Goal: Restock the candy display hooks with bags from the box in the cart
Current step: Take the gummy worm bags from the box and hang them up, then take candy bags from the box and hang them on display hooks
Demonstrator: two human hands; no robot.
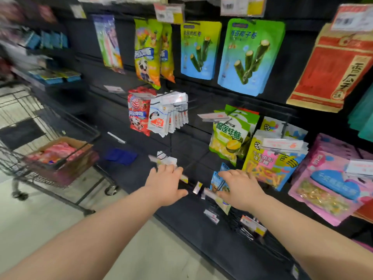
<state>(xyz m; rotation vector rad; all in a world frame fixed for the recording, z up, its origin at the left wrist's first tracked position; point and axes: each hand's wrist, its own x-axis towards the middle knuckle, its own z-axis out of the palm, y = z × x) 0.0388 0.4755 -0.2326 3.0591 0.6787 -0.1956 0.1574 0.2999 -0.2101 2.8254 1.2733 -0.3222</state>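
The open brown cardboard box (70,140) sits in the wire cart (24,110), at 9 o'clock from the hands. It is filled with glossy pink and red bags (60,151), which are blurred. The left hand (167,184) reaches forward with its fingers straight and slightly apart, the tips touching a small white packet (168,159) at its 12 o'clock. The right hand (240,188) has its fingers spread against a blue bag (215,178) hanging low on the display.
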